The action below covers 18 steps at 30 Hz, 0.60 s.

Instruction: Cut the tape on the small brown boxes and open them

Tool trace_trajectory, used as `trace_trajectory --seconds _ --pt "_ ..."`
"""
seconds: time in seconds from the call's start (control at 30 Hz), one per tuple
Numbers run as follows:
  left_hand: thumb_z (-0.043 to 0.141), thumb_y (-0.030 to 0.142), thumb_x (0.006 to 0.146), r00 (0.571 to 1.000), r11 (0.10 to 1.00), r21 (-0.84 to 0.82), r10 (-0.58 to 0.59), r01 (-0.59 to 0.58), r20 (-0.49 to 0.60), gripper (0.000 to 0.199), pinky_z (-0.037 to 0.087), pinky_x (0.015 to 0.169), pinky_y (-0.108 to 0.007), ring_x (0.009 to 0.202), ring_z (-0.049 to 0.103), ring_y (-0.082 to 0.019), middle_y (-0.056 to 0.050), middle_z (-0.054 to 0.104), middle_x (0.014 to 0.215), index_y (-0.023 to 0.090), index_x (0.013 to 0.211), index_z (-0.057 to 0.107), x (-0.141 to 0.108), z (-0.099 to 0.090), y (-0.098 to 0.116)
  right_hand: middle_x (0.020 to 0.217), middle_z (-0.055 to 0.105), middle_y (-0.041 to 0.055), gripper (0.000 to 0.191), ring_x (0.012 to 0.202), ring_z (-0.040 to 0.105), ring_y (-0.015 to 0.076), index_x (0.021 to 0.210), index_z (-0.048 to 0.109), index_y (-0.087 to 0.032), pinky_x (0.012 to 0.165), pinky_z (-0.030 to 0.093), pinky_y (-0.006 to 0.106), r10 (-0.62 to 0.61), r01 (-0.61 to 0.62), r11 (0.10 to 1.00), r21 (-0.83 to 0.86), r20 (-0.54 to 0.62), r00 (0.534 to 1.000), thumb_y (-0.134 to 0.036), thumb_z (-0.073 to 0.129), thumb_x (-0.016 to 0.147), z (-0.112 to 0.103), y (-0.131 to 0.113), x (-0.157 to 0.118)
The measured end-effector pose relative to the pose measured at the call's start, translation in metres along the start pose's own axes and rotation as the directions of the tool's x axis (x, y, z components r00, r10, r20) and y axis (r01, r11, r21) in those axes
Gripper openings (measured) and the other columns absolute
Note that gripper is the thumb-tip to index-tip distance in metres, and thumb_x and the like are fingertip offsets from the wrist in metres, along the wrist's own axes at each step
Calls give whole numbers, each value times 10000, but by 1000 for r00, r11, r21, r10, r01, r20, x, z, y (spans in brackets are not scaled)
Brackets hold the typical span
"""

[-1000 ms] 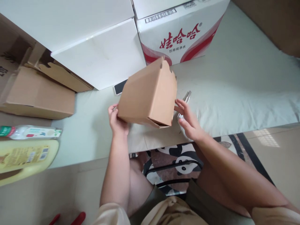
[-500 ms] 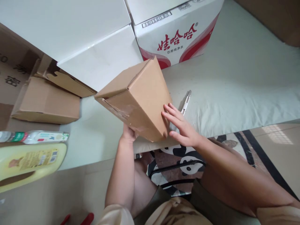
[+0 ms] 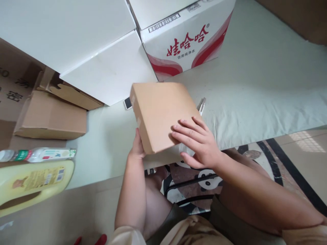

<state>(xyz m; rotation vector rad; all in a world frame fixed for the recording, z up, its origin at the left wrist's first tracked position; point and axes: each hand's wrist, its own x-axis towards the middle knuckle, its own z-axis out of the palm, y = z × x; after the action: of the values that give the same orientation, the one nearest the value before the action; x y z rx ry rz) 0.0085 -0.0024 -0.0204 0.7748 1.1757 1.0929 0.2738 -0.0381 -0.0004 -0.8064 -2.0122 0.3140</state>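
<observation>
A closed brown cardboard box (image 3: 160, 112) is held tilted above the pale green cloth, its broad plain face up. My left hand (image 3: 138, 145) grips its lower left edge, thumb on the side and the other fingers hidden beneath. On the lower right of the broad face lies my right hand (image 3: 195, 141), its fingers spread and touching the cardboard. Just beyond the box's right edge lies a utility knife (image 3: 202, 106), partly covered by the box. A small dark-faced white object (image 3: 127, 103) shows at the box's left edge.
White cartons, one with red lettering (image 3: 189, 47), stand at the back. Another brown box (image 3: 53, 115) is at the left, above a clear bottle (image 3: 51, 154) and a yellow jug (image 3: 55, 175). The pale green cloth (image 3: 255, 98) extends right to its front edge.
The box has turned in my hands, so its broad face now points up instead of a corner and taped side. The small white object has come into view, and less of the knife shows.
</observation>
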Motion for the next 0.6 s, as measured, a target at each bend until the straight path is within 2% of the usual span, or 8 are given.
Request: trace_trajectory --seconds 0.07,0.13,0.23,0.33,0.4,0.47,0.53,0.6 --pt "701 807 721 990 995 -8 -103 102 -99 692 645 692 -499 876 772 -357 -136 800 948 197 1043 760 2 0 3 1460 677 32 588 1357 633 319 1519 542 -337 1177 470 557 17 -19 999 -45 -48 999 -375 549 932 -3 3 1" --pt "810 676 682 970 994 -12 -112 112 -217 564 648 741 -442 891 776 -325 -96 796 885 195 972 761 7 2 5 1397 713 67 482 1316 660 316 1412 633 -283 1122 516 536 61 -71 990 -118 -83 995 -321 528 944 -5 7 2" --pt "883 497 617 948 999 33 -21 34 -319 416 632 792 -371 938 776 -293 -63 792 868 193 869 753 16 7 5 1380 713 115 397 1359 621 354 1322 678 -231 1151 475 577 177 -198 963 -184 -120 977 -313 540 959 -6 12 2" --pt "852 515 649 909 978 80 211 -195 -359 421 613 880 -357 1074 757 -279 -57 804 1051 232 947 765 22 7 6 1424 673 152 417 1432 551 360 1348 653 -194 1169 477 570 221 -231 968 -99 -96 970 -338 541 973 -4 17 2" --pt "795 610 703 854 911 100 409 -399 -320 501 578 1007 -379 1275 679 -288 -53 754 1293 282 1080 765 21 4 9 1432 667 145 420 1473 506 352 1348 646 -195 1201 454 576 157 -157 988 1 -34 987 -357 533 977 -2 20 2" --pt "767 650 725 829 853 161 521 -497 -201 517 510 1129 -410 1461 532 -313 -37 613 1530 302 1107 770 16 -1 12 1402 685 117 384 1459 516 341 1298 663 -226 1215 432 591 85 -86 991 99 10 996 -378 509 981 -2 22 2" --pt "792 606 719 858 843 253 508 -475 -79 446 456 1190 -448 1547 414 -356 -26 465 1662 281 1025 790 11 -5 15 1300 723 102 328 1330 611 319 1204 689 -251 1143 492 572 128 -123 983 134 -29 991 -360 461 995 -3 25 3" --pt "805 544 715 883 844 309 468 -438 -26 376 431 1209 -488 1571 361 -391 -29 393 1706 258 959 790 8 -8 16 1119 736 113 312 1098 679 297 1113 707 -241 976 562 518 294 -290 956 54 -122 948 -319 428 997 -4 32 4"
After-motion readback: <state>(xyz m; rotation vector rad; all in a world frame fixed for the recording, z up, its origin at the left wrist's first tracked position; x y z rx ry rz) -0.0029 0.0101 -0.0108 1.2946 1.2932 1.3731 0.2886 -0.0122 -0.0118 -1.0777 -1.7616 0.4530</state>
